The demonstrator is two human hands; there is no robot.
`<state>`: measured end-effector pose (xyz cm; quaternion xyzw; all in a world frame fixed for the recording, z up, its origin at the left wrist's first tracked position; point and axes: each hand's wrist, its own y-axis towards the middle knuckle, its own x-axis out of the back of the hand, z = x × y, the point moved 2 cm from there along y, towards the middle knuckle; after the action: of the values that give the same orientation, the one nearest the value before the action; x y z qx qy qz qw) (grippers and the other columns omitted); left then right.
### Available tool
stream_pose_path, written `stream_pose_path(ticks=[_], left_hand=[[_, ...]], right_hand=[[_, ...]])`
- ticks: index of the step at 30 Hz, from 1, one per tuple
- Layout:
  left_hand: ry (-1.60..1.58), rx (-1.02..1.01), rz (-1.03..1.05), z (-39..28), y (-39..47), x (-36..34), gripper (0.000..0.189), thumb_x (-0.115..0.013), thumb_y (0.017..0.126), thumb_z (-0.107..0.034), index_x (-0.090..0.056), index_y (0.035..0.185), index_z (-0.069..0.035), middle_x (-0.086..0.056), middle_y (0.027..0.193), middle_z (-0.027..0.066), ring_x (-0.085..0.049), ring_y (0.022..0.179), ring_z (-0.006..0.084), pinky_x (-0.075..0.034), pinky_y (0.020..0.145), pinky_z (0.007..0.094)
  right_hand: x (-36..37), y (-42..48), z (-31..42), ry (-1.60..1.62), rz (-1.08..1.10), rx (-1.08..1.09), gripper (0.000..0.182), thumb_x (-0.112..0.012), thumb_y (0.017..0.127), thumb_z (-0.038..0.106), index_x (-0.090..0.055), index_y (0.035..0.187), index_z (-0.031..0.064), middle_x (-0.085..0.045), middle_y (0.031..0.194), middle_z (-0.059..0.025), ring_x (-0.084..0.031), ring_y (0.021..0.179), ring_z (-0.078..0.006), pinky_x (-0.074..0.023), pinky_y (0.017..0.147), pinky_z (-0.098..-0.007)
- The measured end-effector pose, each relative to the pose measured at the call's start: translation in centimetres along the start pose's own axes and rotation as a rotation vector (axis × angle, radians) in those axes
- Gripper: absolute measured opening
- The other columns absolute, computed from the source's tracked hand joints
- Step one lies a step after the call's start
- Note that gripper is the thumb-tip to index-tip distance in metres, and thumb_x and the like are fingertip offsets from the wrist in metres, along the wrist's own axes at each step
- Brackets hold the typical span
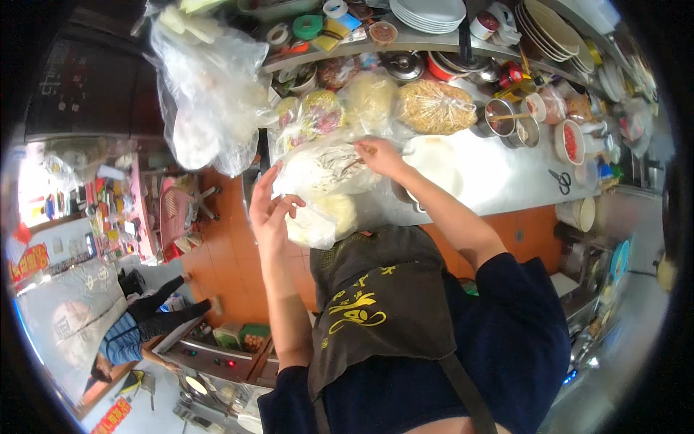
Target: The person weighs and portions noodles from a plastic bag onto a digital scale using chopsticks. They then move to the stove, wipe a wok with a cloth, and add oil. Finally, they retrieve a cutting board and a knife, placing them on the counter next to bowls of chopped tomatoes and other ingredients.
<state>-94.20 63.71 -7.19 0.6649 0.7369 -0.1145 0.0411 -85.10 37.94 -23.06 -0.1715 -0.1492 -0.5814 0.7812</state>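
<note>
A clear plastic bag of pale noodle-like strands (320,168) lies on the steel counter before me. My right hand (377,156) is closed on thin brown sticks, likely chopsticks, whose tips reach into the strands. At the bag's left edge is my left hand (274,200), its fingers bent and spread; whether it pinches the plastic cannot be made out. Nearer my apron, another clear bag holds something pale yellow (339,214). A white bowl (435,163) stands right of my right hand.
Filled bags (436,107) line the counter's back, below a shelf with stacked white plates (428,13). Steel pots (500,116), a tub of red pieces (570,142) and black scissors (560,182) sit right. Plastic bags (206,97) hang left; another person (122,331) is at lower left.
</note>
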Motion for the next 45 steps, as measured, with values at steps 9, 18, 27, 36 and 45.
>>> stream_pose_path(ticks=[9,18,27,36,45], left_hand=[[-0.044,0.024,0.025,1.2,0.0,-1.0,0.059,-0.049,0.08,0.009,-0.05,0.138,0.003,-0.047,0.15,0.0181,-0.07,0.074,0.0233,-0.043,0.056,0.0235],[-0.071,0.061,0.041,0.2,1.5,-0.8,0.056,-0.046,0.079,0.006,-0.053,0.134,0.003,-0.048,0.149,0.0167,-0.068,0.075,0.0215,-0.043,0.06,0.0245],[-0.118,0.106,0.105,0.3,2.9,0.3,0.053,-0.047,0.082,0.002,-0.053,0.134,0.004,-0.05,0.148,0.0155,-0.067,0.076,0.0213,-0.043,0.062,0.0254],[-0.167,0.13,0.095,0.6,2.6,1.0,0.052,-0.05,0.082,-0.001,-0.053,0.135,0.003,-0.049,0.149,0.0156,-0.068,0.076,0.0216,-0.044,0.062,0.0256],[-0.155,0.101,0.089,0.4,2.4,0.7,0.048,-0.052,0.086,-0.003,-0.056,0.133,0.003,-0.047,0.149,0.0182,-0.067,0.075,0.0228,-0.044,0.058,0.0251]], right_hand=[[1.5,9.4,-4.6,0.443,0.201,-0.384,0.022,-0.061,0.091,0.01,-0.065,0.088,-0.0113,-0.069,0.081,-0.0192,-0.072,0.069,-0.0294,-0.0624,0.062,-0.0354],[1.5,8.8,-6.0,0.637,0.226,-0.48,0.025,-0.062,0.09,0.009,-0.064,0.098,-0.0142,-0.07,0.089,-0.0208,-0.073,0.073,-0.0324,-0.0635,0.062,-0.0382],[-1.7,9.1,-5.3,0.57,0.138,-0.496,0.026,-0.065,0.093,0.012,-0.065,0.093,-0.0144,-0.069,0.087,-0.024,-0.073,0.073,-0.0355,-0.0645,0.065,-0.0378],[-1.0,8.6,-8.3,0.772,0.237,-0.626,0.026,-0.061,0.094,0.009,-0.062,0.101,-0.0162,-0.068,0.095,-0.0273,-0.072,0.088,-0.0396,-0.0641,0.077,-0.0426],[-2.5,8.3,-9.6,0.965,0.285,-0.741,0.024,-0.056,0.096,0.009,-0.062,0.103,-0.0136,-0.068,0.101,-0.0257,-0.071,0.093,-0.0381,-0.0629,0.081,-0.0429]])
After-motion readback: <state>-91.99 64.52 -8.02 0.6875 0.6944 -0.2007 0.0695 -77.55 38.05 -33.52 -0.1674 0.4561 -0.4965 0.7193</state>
